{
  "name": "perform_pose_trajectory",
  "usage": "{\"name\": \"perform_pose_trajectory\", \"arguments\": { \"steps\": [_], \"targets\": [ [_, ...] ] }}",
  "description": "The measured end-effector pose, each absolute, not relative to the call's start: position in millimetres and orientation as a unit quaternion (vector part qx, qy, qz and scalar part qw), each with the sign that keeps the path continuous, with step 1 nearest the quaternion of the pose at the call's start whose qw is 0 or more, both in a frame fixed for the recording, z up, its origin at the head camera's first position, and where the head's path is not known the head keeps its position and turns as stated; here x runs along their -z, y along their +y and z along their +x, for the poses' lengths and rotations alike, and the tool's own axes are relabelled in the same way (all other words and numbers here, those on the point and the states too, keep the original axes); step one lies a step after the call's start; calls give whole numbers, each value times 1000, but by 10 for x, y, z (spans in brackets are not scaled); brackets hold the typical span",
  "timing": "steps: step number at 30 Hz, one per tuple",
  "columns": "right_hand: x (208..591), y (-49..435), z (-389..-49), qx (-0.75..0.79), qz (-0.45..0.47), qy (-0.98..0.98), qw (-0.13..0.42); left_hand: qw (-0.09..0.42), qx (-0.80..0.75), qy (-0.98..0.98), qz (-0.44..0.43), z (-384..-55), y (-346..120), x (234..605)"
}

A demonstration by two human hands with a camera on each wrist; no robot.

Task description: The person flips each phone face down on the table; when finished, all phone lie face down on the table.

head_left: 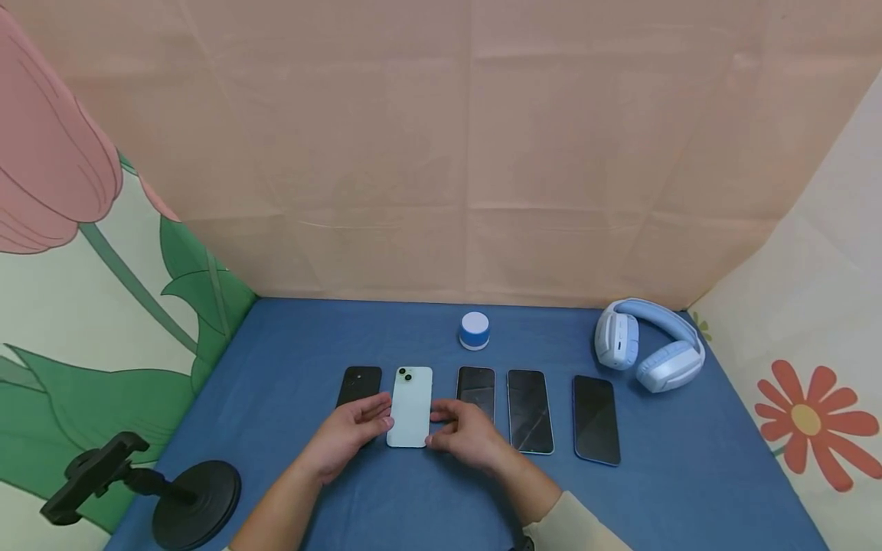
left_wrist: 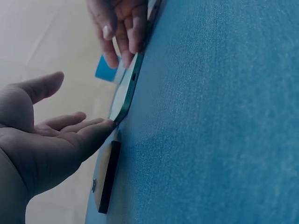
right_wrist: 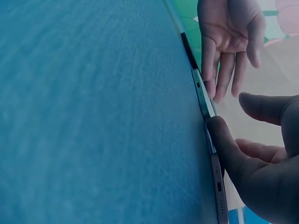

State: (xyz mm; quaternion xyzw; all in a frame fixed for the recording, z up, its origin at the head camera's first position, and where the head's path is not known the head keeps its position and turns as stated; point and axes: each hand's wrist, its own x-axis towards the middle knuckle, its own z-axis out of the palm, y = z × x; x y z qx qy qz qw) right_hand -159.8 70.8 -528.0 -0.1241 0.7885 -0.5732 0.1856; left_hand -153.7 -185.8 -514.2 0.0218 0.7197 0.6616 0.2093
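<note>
A pale mint phone (head_left: 410, 409) lies back up on the blue cloth, its two camera lenses at the far end. My left hand (head_left: 346, 438) is at its left side with fingers extended, a fingertip at the phone's edge in the left wrist view. On the opposite side is my right hand (head_left: 470, 438), with a fingertip against the phone's edge in the right wrist view. A black phone (head_left: 360, 383) lies to the left, partly covered by my left hand. Partly behind my right hand lies a dark-screened phone (head_left: 477, 385).
Two more dark-screened phones, one with pale edges (head_left: 530, 413) and one with blue edges (head_left: 596, 421), lie to the right. A blue and white round container (head_left: 475, 330) stands behind the row. White-and-blue headphones (head_left: 670, 366) rest at back right, a black stand (head_left: 196, 505) at front left.
</note>
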Motion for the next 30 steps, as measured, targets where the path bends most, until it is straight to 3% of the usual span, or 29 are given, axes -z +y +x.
{"name": "perform_pose_trajectory", "arguments": {
  "steps": [30],
  "targets": [
    [5271, 1109, -1495, 566, -107, 798, 179, 181, -649, 737, 48, -1494, -1636, 5065]
  ]
}}
